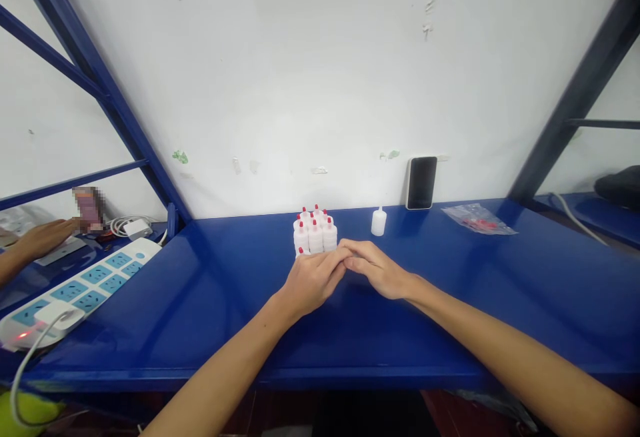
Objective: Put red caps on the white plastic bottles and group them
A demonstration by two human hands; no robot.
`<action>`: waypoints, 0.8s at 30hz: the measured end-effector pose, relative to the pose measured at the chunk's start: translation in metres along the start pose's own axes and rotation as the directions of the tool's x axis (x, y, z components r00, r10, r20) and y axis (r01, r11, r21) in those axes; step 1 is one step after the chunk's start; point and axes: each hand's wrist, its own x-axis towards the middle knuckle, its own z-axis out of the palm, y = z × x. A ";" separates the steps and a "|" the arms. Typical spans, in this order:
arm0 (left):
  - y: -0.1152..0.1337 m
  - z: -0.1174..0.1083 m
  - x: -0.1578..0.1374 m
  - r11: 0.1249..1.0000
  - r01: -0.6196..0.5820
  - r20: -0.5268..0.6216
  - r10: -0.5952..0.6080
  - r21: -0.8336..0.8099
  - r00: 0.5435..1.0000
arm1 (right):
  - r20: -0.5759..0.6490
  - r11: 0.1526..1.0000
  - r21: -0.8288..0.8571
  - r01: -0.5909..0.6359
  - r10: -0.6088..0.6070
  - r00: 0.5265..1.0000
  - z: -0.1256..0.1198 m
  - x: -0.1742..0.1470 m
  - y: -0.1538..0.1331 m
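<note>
My left hand (313, 281) and my right hand (379, 269) meet over the blue table, their fingertips touching or overlapping. The fingers of both are closed together and bent; what they hold, if anything, is hidden. Just behind them stands a tight cluster of small white squeeze bottles (315, 238) with red tips, upright in rows. The front bottle's red cap (301, 251) shows above my left hand, which hides its body. Apart from the cluster, to the right, a single white bottle (379, 222) stands upright with a bare nozzle and no red cap.
A clear plastic bag (479, 219) with small red pieces lies at the right. A dark-screened phone (421, 183) leans against the wall. At the left are a power strip (95, 283) with a plugged charger and another person's hand (53, 237). The blue table's (210, 330) front edge runs below my arms.
</note>
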 end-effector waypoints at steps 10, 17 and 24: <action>-0.040 -0.046 -0.002 0.914 0.341 -0.211 -0.297 0.220 0.931 | -0.741 0.924 -0.260 -0.280 -0.005 0.672 -0.051 0.002 0.046; -0.043 -0.040 -0.004 0.921 0.277 0.018 -0.292 0.273 0.956 | -0.775 0.877 -0.159 -0.454 0.174 0.608 -0.071 0.000 0.092; -0.046 -0.031 -0.005 0.877 0.357 0.071 -0.399 0.323 0.914 | -0.668 0.817 -0.249 -0.519 0.243 0.703 -0.071 0.001 0.103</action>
